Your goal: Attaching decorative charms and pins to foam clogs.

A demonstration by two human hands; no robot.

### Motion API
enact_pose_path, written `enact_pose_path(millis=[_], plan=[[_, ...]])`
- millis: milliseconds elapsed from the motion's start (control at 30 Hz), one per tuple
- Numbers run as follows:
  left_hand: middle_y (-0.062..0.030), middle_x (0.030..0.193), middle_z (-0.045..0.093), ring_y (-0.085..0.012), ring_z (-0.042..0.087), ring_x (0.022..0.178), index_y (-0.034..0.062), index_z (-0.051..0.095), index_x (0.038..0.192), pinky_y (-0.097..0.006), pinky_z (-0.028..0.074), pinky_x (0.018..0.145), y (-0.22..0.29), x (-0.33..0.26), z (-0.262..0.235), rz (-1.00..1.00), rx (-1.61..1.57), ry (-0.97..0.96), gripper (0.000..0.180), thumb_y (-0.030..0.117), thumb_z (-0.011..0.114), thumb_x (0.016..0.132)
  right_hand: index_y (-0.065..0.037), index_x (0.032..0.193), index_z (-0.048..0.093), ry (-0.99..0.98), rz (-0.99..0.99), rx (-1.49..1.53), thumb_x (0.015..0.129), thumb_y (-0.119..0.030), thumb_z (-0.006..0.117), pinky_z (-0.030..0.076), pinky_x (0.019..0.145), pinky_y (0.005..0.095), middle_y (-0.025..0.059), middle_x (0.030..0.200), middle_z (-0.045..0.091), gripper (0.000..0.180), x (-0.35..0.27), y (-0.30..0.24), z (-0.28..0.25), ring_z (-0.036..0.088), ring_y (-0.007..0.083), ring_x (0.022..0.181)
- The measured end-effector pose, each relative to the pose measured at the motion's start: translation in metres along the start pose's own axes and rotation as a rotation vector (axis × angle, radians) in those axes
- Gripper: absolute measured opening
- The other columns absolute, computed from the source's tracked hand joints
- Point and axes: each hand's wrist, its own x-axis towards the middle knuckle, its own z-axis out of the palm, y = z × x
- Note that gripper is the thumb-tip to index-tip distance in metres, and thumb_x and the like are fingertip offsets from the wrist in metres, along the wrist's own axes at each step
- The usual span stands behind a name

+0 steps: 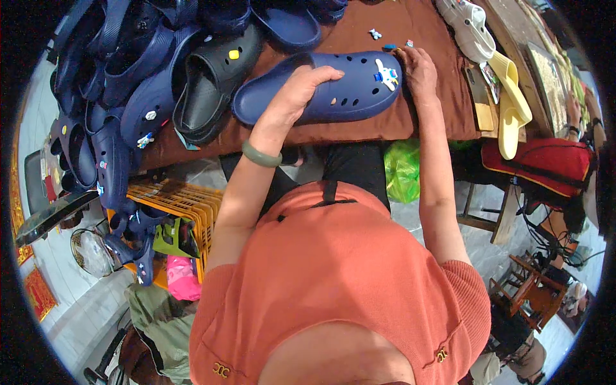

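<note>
A navy blue clog (pixel 359 90) lies sideways on the brown cloth in front of me, toe pointing right. My left hand (pixel 296 96) grips it at the opening, thumb on the upper and the other fingers hidden inside. A white and blue character charm (pixel 386 75) sits on the toe among the holes. Just beyond the toe, my right hand (pixel 420 72) bends its fingers down to the cloth, the tips close together; what they hold, if anything, cannot be made out. Small charms lie near it: a blue one (pixel 389 47), a pale one (pixel 409 43) and a light bear-shaped one (pixel 375 34).
A black clog (pixel 215 83) with a yellow charm stands left of the held one, beside a heap of navy clogs (pixel 151 96). To the right are a white clog (pixel 471 29) and a yellow slipper (pixel 510 102). An orange crate (pixel 186 199) stands below on the left.
</note>
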Motion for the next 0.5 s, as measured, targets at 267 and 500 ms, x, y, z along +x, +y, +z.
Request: enact_pose_path(millis=[267,500], plan=[[-0.0053,0.083,0.066,-0.0133,0.062,0.068,-0.0022,0.065,0.096,-0.025,0.049,0.064,-0.004,-0.006,0.004,0.152,0.308,0.095,0.028,0.023,0.061,0.085,-0.012,0.099,0.066,0.032,-0.003,-0.110,0.084,-0.025,0.062,0.048,0.078,0.0381,0.0107,0.092,0.062,0.020,-0.004,-0.014,-0.008,0.058,0.0292,0.089],[-0.0088,0.081,0.067,-0.0177,0.062,0.074,-0.0019,0.065,0.095,-0.033,0.048,0.071,0.010,-0.016,0.018,0.178,0.953,0.274,0.041,0.038,0.058,0.087,-0.010,0.103,0.067,0.025,-0.050,0.046,0.085,-0.016,0.061,0.048,0.081,0.0364,0.0116,0.096,0.063,0.019,-0.010,0.005,-0.006,0.060,0.0283,0.092]])
